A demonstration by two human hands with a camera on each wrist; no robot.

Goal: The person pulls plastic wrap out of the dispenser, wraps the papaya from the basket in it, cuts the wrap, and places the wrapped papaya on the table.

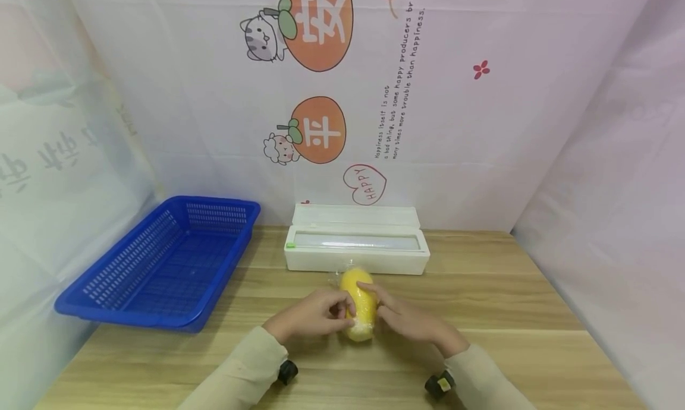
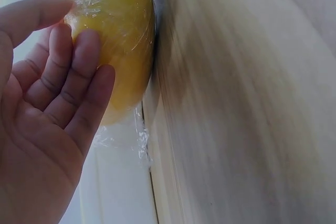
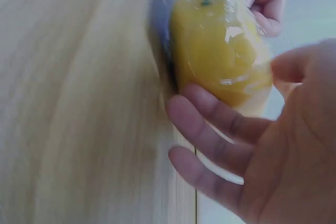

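Observation:
An oblong yellow fruit wrapped in clear cling film lies on the table in the head view. A small green stem mark shows on one end of the fruit in the right wrist view. My left hand is at its left side, thumb and forefinger pinching the film near the closer end; the other fingers curl beside the fruit. From the right, my right hand holds the fruit, thumb on top and fingers along its side. Loose cling film sticks out past the far end.
Just beyond the fruit stands a white cling film box with its lid raised. A blue plastic basket sits at the left of the wooden table. Printed white cloth hangs behind and at the sides.

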